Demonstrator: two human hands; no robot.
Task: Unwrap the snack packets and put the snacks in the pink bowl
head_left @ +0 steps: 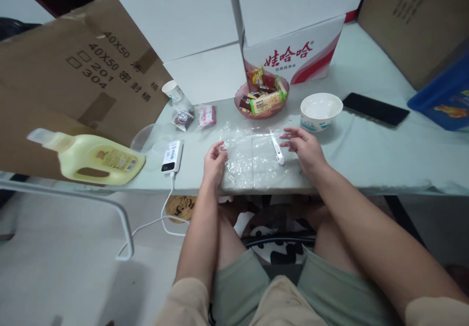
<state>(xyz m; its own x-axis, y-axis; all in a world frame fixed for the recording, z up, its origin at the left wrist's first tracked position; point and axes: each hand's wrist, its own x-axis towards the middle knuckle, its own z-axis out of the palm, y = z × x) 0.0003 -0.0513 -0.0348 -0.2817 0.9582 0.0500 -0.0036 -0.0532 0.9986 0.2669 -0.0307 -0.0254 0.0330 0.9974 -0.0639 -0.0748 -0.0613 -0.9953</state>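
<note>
A clear crinkled plastic sheet or bag (242, 162) lies flat at the table's front edge. On its right part rests a slim white stick-shaped item (277, 148), its exact kind too small to tell. My left hand (215, 163) is at the plastic's left edge, fingers loosely bent and apart, with nothing visible in them; whether it touches the plastic I cannot tell. To the right of the white item, my right hand (306, 151) has its fingers spread and holds nothing. Just beyond that hand stands a white paper bowl (321, 112).
Behind the plastic stands a pink bowl (262, 108) of wrapped snacks. A power bank (172, 157) with a white cable, a yellow jug (100, 157), small packets (207, 116) and a paper cup (172, 90) are left. A black phone (375, 109) lies right. Boxes (293, 54) line the back.
</note>
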